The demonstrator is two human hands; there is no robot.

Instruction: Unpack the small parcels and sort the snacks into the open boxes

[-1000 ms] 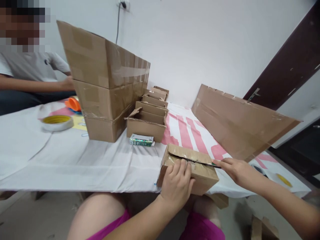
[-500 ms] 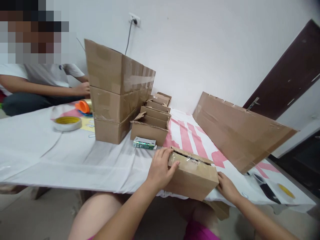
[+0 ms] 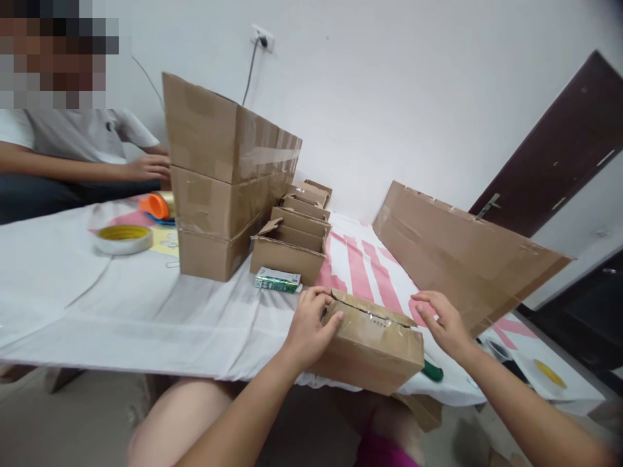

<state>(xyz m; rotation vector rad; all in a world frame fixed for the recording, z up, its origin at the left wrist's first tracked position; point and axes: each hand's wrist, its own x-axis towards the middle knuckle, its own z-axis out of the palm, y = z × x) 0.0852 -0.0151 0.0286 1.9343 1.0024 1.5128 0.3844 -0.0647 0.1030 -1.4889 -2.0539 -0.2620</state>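
A small cardboard box [image 3: 372, 350] lies at the front edge of the table, with a narrow gap along its top flaps and clear tape on it. My left hand [image 3: 311, 324] grips the box's left end, thumb on the near side and fingers over the top. Just off the box's right top corner is my right hand [image 3: 442, 324], its fingers apart and nothing in them. A green handle [image 3: 432, 371] sticks out beside the box's right end; the rest of that object is hidden. Behind the box lies a small green and white carton [image 3: 277, 279].
Taped boxes [image 3: 207, 201] form a tall stack left of centre, beside a row of open boxes [image 3: 289, 256]. A large cardboard sheet [image 3: 462, 253] stands at right. Tape rolls [image 3: 124, 241] lie on the cloth-covered table [image 3: 121, 318]. A person [image 3: 82, 149] sits at left.
My right hand has risen from the box's right end to above its top corner, and the green handle has come into view. My left hand stays on the box.
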